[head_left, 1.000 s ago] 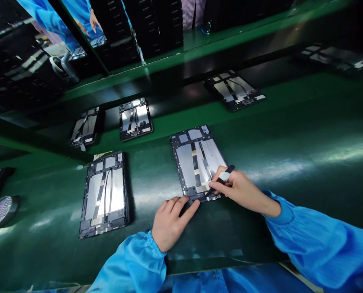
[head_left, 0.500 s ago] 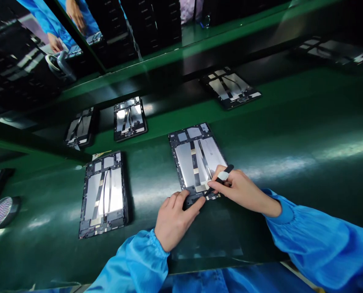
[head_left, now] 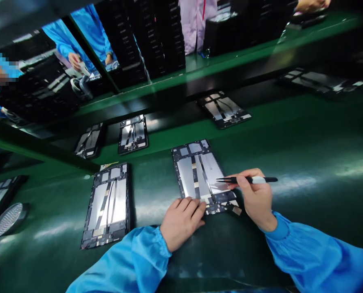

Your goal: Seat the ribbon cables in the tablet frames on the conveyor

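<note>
A: Where's the tablet?
B: Flat on the green bench, under the open left hand.
A: And the right hand?
B: It pinches tweezers (tips just over the tablet). A slip could scratch it.

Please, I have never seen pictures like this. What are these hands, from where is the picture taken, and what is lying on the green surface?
These are a person's own bare hands, not a machine. A camera worn on the person's head takes the picture, looking forward and down. On the green workbench lie several opened tablets, showing silver panels and thin strips. The left hand rests on the lower edge of the nearest tablet. The right hand holds black tweezers with a white band, just beside that tablet.
</note>
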Available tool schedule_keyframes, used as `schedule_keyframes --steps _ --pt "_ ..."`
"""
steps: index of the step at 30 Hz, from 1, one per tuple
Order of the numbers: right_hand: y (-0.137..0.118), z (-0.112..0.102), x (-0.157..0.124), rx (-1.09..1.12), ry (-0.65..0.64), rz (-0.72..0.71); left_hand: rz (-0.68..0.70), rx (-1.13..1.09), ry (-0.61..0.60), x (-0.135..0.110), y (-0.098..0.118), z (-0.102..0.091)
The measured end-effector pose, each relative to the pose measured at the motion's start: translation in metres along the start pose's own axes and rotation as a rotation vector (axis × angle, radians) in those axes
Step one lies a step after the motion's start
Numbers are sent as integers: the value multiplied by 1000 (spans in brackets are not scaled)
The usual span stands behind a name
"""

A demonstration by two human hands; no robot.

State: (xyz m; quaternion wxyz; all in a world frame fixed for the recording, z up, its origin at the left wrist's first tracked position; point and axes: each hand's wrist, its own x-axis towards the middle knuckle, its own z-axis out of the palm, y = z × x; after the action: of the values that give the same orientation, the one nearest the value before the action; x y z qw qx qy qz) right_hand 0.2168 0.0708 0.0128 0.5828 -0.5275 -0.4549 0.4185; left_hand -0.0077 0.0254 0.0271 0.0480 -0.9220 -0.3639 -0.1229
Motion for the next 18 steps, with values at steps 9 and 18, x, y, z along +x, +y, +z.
schedule_keyframes --steps 9,18 --pt "29 -4 21 -70 -8 -44 -475 113 -127 110 -149 31" --pt "57 15 37 -124 -160 65 -1345 121 142 51 -279 -41"
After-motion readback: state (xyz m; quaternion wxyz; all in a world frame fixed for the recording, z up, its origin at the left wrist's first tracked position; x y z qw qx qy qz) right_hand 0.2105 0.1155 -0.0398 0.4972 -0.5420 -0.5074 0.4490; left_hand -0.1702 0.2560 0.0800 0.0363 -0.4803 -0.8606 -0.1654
